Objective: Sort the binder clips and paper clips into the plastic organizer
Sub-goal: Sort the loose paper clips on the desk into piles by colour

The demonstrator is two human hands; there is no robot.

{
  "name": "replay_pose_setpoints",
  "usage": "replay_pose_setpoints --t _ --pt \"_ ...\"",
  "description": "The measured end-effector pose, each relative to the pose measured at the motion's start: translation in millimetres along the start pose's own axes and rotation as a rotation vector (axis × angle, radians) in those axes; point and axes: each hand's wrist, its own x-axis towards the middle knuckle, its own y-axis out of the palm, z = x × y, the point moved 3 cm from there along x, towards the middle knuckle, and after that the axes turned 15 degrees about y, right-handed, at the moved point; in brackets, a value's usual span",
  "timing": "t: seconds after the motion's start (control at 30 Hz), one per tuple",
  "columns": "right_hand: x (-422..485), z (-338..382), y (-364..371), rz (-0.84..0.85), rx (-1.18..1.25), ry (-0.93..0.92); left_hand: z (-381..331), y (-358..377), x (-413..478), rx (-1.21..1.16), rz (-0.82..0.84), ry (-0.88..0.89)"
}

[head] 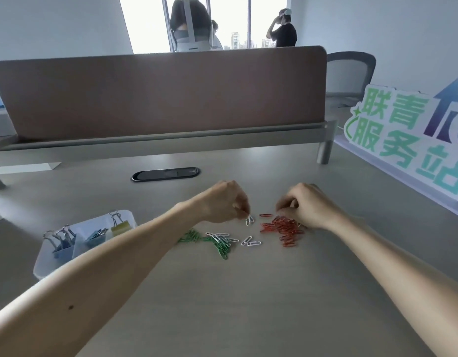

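Nearest me, below my left hand, green clips lie heaped on the table, with loose white clips just right of them, between my two hands. My left hand, fingers curled, holds the pinched white clips at its fingertips, hanging close over the table. Red clips are piled under and just before my right hand, whose curled fingers reach down onto the pile's far edge; whether they hold a clip I cannot tell. Well left of my left hand, the organizer holds blue binder clips and a yellow binder clip in separate compartments. Beyond both hands: a cable port, then a divider.
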Motion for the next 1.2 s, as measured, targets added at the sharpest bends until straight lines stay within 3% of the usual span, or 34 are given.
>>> replay_pose_setpoints --t 0.2,0.37,0.77,1.03,1.2 --pt "4.8 49.9 24.2 0.204 0.059 -0.128 40.6 -23.2 -55.0 0.005 0.161 -0.112" --pt "12.6 90.6 51.8 0.209 0.067 -0.173 44.1 -10.0 -63.4 0.009 0.185 -0.117" --pt "16.6 111.1 74.3 0.309 -0.122 -0.145 48.7 -0.7 -66.9 0.071 0.075 -0.115" --pt "14.5 114.7 71.8 0.32 -0.103 -0.132 46.8 4.9 -66.3 0.103 0.043 -0.111" --pt "17.6 111.3 70.9 0.324 -0.066 -0.091 48.6 2.3 -69.3 -0.014 0.043 -0.114"
